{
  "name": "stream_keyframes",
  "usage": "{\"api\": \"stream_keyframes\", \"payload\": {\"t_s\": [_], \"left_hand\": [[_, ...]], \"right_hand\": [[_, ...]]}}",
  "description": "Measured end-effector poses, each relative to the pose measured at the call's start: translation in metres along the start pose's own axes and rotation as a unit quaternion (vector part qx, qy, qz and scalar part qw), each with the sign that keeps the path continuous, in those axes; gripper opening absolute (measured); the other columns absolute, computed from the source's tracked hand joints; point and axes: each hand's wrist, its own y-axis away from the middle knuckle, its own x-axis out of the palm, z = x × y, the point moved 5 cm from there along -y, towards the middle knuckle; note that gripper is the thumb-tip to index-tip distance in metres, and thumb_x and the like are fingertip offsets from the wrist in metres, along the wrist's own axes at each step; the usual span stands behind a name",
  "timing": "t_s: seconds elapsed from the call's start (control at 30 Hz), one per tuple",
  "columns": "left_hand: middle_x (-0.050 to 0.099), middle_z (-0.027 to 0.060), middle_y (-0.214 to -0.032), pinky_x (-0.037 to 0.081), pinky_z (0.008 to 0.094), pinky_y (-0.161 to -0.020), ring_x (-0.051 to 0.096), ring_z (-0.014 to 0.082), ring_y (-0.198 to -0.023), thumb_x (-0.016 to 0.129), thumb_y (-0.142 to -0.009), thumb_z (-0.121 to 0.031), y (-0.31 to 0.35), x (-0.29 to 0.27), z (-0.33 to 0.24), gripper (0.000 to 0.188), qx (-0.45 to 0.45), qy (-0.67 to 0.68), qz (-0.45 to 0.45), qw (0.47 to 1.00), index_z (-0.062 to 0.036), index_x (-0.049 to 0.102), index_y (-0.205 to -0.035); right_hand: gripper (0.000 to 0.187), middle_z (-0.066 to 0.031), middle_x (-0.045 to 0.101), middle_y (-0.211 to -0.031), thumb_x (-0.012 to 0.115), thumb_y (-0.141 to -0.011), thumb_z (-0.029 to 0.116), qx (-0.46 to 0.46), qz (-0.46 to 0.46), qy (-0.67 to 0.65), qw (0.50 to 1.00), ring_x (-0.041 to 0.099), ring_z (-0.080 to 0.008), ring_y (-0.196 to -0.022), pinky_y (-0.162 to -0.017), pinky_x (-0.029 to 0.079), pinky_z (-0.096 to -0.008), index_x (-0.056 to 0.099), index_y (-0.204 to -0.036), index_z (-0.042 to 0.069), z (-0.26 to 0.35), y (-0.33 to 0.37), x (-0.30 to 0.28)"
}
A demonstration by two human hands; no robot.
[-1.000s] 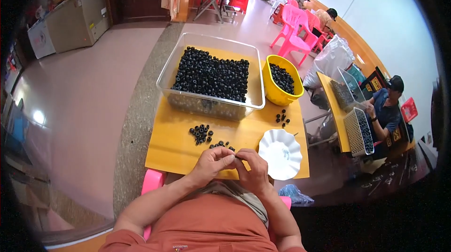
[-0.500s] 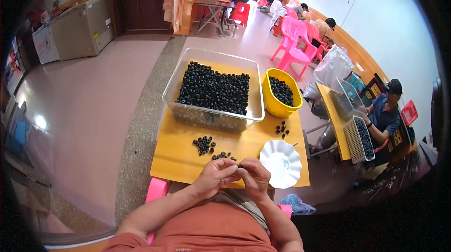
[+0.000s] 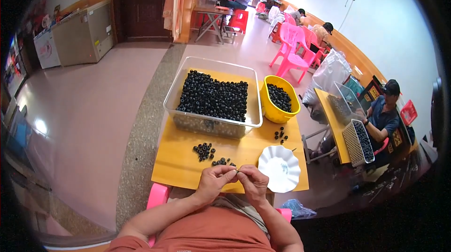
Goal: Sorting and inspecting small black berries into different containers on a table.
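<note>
My left hand [image 3: 213,184] and my right hand [image 3: 254,184] meet fingertip to fingertip over the near edge of the yellow table [image 3: 176,177]. Both pinch a small black part [image 3: 238,171], mostly covered by the fingers. Just beyond my left hand lie two loose groups of small black ring-like parts [image 3: 204,151]. A white scalloped dish [image 3: 279,169] sits to the right of my right hand, with a thin dark pin-like piece at its rim. Farther back, a clear plastic tub [image 3: 253,97] holds a heap of black parts [image 3: 213,97].
A yellow basin [image 3: 279,116] with black parts stands right of the tub, and several loose parts [image 3: 281,134] lie before it. At right, a co-worker [image 3: 386,113] sits at another table with a perforated white basket [image 3: 353,146]. Pink chairs [image 3: 293,47] stand farther back.
The view has tilted slightly, so the table and tub sit a little lower. My hands stay together at the table's edge, with the fingertips shifted slightly around the small black part.
</note>
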Motion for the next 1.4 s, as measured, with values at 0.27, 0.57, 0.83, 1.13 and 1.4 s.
{"api": "stream_keyframes", "payload": {"t_s": [0.27,0.57,0.83,1.13,1.4], "left_hand": [[0.068,0.0067,-0.089,0.051,0.0209,-0.071,0.063,0.0091,-0.08,0.064,-0.091,-0.01,0.0,-0.003,-0.003,0.02,0.058,-0.11,-0.01,0.992,0.0041,0.064,-0.104],[0.068,0.006,-0.09,0.051,0.021,-0.072,0.062,0.009,-0.081,0.064,-0.09,-0.009,0.0,-0.003,-0.002,0.018,0.056,-0.094,-0.004,0.994,0.0038,0.065,-0.103],[0.068,0.0055,-0.092,0.05,0.0205,-0.072,0.062,0.0083,-0.083,0.064,-0.09,-0.008,0.0,-0.006,-0.003,0.018,0.073,-0.13,0.011,0.989,0.0033,0.065,-0.104],[0.069,0.003,-0.091,0.048,0.0201,-0.069,0.061,0.0063,-0.08,0.066,-0.089,-0.011,0.0,-0.006,-0.004,0.018,0.08,-0.192,0.017,0.978,0.0009,0.066,-0.103],[0.069,0.0043,-0.088,0.05,0.0216,-0.071,0.062,0.0079,-0.08,0.065,-0.09,-0.011,-0.002,-0.006,-0.005,0.018,0.065,-0.174,0.029,0.982,0.0018,0.066,-0.103]], "right_hand": [[0.008,-0.0102,0.063,-0.086,0.064,-0.084,-0.007,0.012,0.023,0.06,0.998,0.062,-0.0155,-0.078,-0.071,0.051,-0.0263,0.063,-0.092,-0.005,0.007,-0.004,0.001],[0.008,-0.0093,0.065,-0.083,0.065,-0.084,-0.005,0.027,0.025,0.096,0.995,0.063,-0.015,-0.076,-0.07,0.051,-0.0261,0.063,-0.091,-0.004,0.006,-0.003,-0.001],[0.007,-0.0092,0.068,-0.086,0.064,-0.087,-0.003,0.119,0.062,-0.016,0.991,0.064,-0.0135,-0.079,-0.071,0.052,-0.0247,0.063,-0.093,-0.006,-0.004,-0.005,-0.001],[0.007,-0.0068,0.066,-0.086,0.064,-0.086,-0.002,0.111,0.091,-0.013,0.99,0.061,-0.0103,-0.075,-0.067,0.049,-0.0214,0.063,-0.092,-0.005,-0.001,-0.007,-0.005],[0.008,-0.0085,0.065,-0.09,0.064,-0.085,-0.005,0.064,0.121,0.044,0.99,0.062,-0.0128,-0.082,-0.072,0.05,-0.0237,0.064,-0.092,-0.005,0.0,-0.007,-0.009]]}}
